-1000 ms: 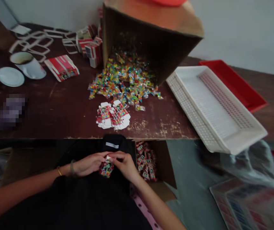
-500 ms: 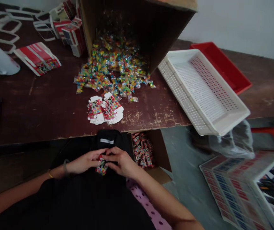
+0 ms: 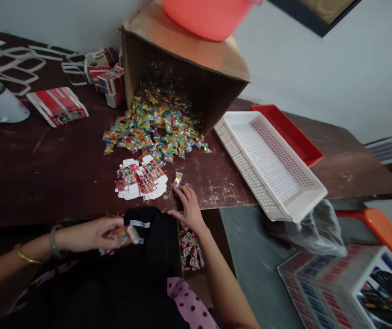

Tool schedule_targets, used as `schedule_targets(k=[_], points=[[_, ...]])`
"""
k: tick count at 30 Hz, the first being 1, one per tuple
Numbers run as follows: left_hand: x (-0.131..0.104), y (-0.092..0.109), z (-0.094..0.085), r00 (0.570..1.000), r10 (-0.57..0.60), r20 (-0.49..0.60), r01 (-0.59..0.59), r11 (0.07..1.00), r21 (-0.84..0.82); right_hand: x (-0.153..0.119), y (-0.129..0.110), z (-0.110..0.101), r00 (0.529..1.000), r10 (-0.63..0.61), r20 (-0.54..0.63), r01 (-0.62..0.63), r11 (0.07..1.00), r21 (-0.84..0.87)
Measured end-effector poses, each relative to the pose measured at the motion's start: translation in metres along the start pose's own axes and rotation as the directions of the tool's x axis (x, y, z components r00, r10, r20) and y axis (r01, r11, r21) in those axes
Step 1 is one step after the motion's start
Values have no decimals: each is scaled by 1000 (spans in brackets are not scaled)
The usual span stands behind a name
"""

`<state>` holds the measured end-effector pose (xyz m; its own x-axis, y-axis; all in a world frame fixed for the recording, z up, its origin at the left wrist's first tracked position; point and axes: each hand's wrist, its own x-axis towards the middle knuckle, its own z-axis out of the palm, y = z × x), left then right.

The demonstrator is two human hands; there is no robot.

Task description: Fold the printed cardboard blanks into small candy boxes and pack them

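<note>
My left hand (image 3: 95, 235) is closed around a small red printed carton (image 3: 122, 236), held over my black apron. The carton's pale end points right, and its picture is blurred. At the table's front edge my right hand (image 3: 189, 210) reaches forward with fingers stretched and thumb apart. Its fingertips touch a small clear candy packet (image 3: 178, 177) lying on the wood. To the left of that packet lies a fanned stack of flat red-and-white cartons (image 3: 140, 179). Behind it, many candy packets (image 3: 161, 123) spill out of a cardboard box (image 3: 213, 98) tipped on its side.
Below the table edge, an open box holds filled cartons (image 3: 191, 249). A white perforated basket (image 3: 274, 167) overhangs the edge at right, beside a red tray (image 3: 292, 132). A pink basin (image 3: 209, 16) sits atop the cardboard box. An enamel mug (image 3: 6, 103) stands at left.
My hands have parted: the left keeps the carton and moved left, while the right let go and reached out to the table. The loose candy packet sits closer to the edge. The view tilted up.
</note>
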<state>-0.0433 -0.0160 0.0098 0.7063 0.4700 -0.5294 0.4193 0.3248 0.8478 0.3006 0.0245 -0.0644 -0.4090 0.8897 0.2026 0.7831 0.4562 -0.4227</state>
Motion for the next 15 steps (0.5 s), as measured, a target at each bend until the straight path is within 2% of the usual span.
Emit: schedule_targets(k=[2,4,7,10,12,13,15], points=[[10,2,6,997,-51,-52,35,962,-271,-32,-15,6,999,12,-49,-8,997,78],[26,6,17,996,-68,-63,37,916,-399,-41,-25,9,995,44,-93,-26,982,188],[53,12,33,997,-31,-74,-10,868,-497,-18,-23,5,994,81,-70,-52,938,342],[72,15,43,989,-26,-144,-61,823,-565,19,-21,-7,981,150,-125,-100,936,337],[78,16,44,980,-32,-198,-89,815,-573,35,-30,-17,926,276,-259,-176,920,351],[78,17,43,976,-35,-217,-97,816,-570,39,-38,-21,888,349,-299,-210,886,413],[77,18,41,972,-35,-234,-105,821,-561,41,-58,-28,854,457,-249,-234,765,600]])
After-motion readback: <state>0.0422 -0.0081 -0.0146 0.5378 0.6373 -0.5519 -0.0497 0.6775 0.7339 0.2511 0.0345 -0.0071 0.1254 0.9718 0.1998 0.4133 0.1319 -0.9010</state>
